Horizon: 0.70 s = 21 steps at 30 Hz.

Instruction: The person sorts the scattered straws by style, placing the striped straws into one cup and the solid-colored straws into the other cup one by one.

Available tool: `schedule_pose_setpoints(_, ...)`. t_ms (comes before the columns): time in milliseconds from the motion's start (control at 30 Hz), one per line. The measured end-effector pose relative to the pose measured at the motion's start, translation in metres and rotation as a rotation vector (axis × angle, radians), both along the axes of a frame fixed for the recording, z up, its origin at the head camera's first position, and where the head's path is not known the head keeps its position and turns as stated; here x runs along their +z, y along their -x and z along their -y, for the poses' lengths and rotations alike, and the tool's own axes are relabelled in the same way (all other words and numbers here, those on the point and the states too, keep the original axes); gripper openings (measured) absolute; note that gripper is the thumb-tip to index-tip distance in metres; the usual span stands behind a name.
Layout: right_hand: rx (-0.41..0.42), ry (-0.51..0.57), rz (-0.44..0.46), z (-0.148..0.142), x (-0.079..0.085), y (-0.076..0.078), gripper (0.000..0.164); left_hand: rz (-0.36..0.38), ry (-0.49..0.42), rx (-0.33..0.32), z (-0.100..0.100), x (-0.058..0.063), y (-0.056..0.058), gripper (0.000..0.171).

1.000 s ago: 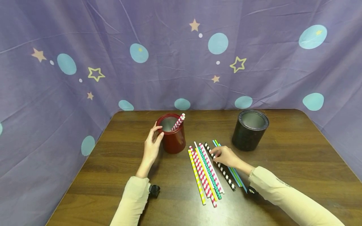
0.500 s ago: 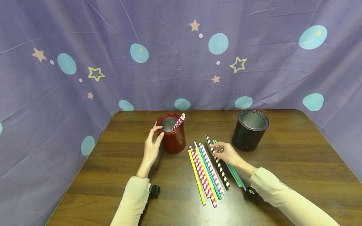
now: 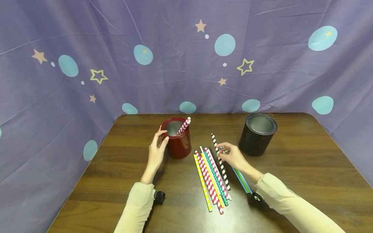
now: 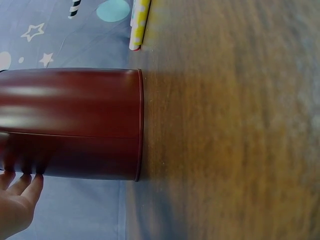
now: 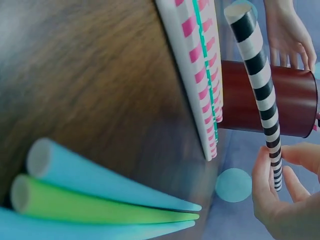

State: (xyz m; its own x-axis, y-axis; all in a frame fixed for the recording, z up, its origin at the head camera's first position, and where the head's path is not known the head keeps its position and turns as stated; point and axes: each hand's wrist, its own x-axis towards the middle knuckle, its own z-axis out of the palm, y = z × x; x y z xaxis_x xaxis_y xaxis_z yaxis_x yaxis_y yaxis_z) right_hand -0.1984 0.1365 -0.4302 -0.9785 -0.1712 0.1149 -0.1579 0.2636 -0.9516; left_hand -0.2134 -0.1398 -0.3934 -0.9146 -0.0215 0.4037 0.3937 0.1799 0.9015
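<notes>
My right hand point(image 3: 231, 157) pinches a black-and-white striped paper straw point(image 3: 222, 168) between thumb and fingers near its upper part. In the right wrist view that straw point(image 5: 264, 90) is off the table, tilted. My left hand point(image 3: 156, 152) holds the red can point(image 3: 179, 145) at its left side, near the rim. In the left wrist view several fingertips point(image 4: 36, 182) touch the can's wall. Pink-striped straws point(image 3: 183, 126) lean inside the can, their ends above the rim. Blue and green straws point(image 3: 242, 181) lie partly under my right hand.
Several straws lie side by side mid-table: a yellow-striped one point(image 3: 203, 183), pink-striped ones point(image 3: 208, 178) and a green dotted one point(image 3: 217, 179). A black can point(image 3: 256, 137) stands at the right rear of the wooden table point(image 3: 306, 161). Behind hangs a purple curtain point(image 3: 175, 87).
The black-and-white straw has come up off the table in my right hand, its far end shifting away from me and its near end leftward. My left hand and the red can have stayed put.
</notes>
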Motion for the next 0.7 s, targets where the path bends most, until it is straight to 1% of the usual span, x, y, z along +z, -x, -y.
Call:
schedule_pose_setpoints(167,-0.014,0.056,-0.006,0.003,0.005,0.000,0.032,0.006,0.012,0.010,0.000,0.000,0.000,0.031)
schedule_pose_setpoints(500,-0.071,0.121,-0.014,0.009,0.015,0.001,0.031,-0.011,0.015,0.013,-0.001,0.001,-0.001,0.030)
schedule_pose_setpoints(567,-0.078,0.132,-0.017,0.010,0.017,0.000,0.031,-0.013,0.012,0.008,0.000,-0.001,0.000,0.030)
schedule_pose_setpoints(700,-0.101,0.142,-0.028,0.013,0.023,-0.002,0.031,-0.019,0.005,0.002,0.005,-0.014,0.009,0.030)
